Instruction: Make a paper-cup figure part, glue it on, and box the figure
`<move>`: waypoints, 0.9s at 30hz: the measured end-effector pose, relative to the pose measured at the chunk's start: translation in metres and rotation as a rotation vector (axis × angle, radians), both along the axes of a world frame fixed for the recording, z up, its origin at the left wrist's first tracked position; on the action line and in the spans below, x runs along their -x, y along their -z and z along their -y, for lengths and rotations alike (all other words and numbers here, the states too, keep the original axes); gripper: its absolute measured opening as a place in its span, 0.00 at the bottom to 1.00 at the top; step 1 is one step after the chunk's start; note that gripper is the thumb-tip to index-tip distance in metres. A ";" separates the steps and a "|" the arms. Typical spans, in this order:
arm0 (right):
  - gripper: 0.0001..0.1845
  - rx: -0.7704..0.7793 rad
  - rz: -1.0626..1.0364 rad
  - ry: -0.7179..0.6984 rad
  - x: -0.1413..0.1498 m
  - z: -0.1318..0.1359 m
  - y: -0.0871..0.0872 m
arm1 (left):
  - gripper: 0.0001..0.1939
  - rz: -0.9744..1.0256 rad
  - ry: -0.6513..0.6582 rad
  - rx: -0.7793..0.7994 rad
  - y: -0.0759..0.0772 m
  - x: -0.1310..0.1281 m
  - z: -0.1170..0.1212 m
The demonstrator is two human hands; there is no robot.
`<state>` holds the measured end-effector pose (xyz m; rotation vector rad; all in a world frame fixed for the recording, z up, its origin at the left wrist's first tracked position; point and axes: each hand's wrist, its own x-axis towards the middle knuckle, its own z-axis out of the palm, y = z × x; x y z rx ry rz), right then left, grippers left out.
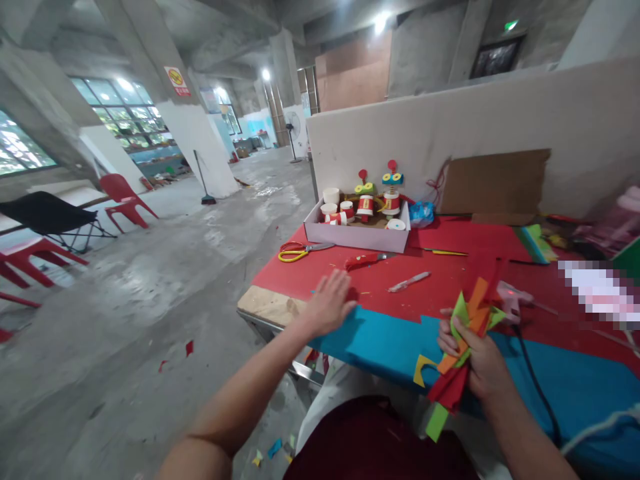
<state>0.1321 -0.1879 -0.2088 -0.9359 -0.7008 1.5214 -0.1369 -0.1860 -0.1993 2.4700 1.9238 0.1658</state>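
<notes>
My left hand (329,304) is laid over the left part of the table, fingers stretched out and nothing held. It lies near the border between the red sheet (373,293) and the blue sheet (380,339). A bunch of red, orange and green paper scraps (450,390) is gripped in my right hand (477,357), above the front edge. Beside that bunch hangs a curved yellow paper piece (423,371); whether it is held is unclear. A pink glue gun (513,300) lies just beyond my right hand. Past my left fingertips are a red-handled cutter (363,261) and a pale pen (410,282).
Yellow-handled scissors (300,251) lie at the table's left. A white box (357,238) holds paper cups and two paper-cup figures with big eyes. A black cable (537,380) runs over the blue sheet. Cardboard (495,183) leans on the partition. Paper scraps (189,348) litter the floor.
</notes>
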 end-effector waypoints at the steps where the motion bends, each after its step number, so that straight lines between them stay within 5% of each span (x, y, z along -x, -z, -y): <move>1: 0.19 0.003 0.005 -0.004 0.000 0.000 -0.001 | 0.32 0.043 0.115 0.036 0.005 -0.023 -0.006; 3: 0.19 0.014 0.011 -0.017 0.000 0.000 -0.002 | 0.33 0.087 0.218 0.072 0.014 -0.049 -0.015; 5: 0.20 0.027 0.007 -0.023 0.000 0.001 -0.003 | 0.32 0.076 0.143 0.062 0.023 -0.041 -0.018; 9: 0.17 0.022 -0.010 -0.022 0.001 0.001 -0.003 | 0.31 -0.065 -0.281 0.044 0.026 0.052 0.009; 12: 0.17 0.015 -0.033 -0.013 0.002 0.001 -0.002 | 0.30 -0.229 -0.796 0.163 0.006 0.136 0.053; 15: 0.18 0.015 -0.067 -0.017 0.002 0.000 0.000 | 0.26 -0.304 -1.027 0.174 -0.019 0.174 0.078; 18: 0.18 0.012 -0.064 -0.018 0.001 0.000 0.002 | 0.26 -0.235 -0.889 0.092 -0.031 0.143 0.055; 23: 0.19 0.016 -0.028 -0.005 0.000 0.002 0.003 | 0.20 -0.013 -0.166 -0.056 -0.020 0.021 -0.050; 27: 0.19 0.020 -0.019 0.002 0.001 0.003 0.002 | 0.16 -0.023 -0.086 -0.102 -0.003 -0.038 -0.112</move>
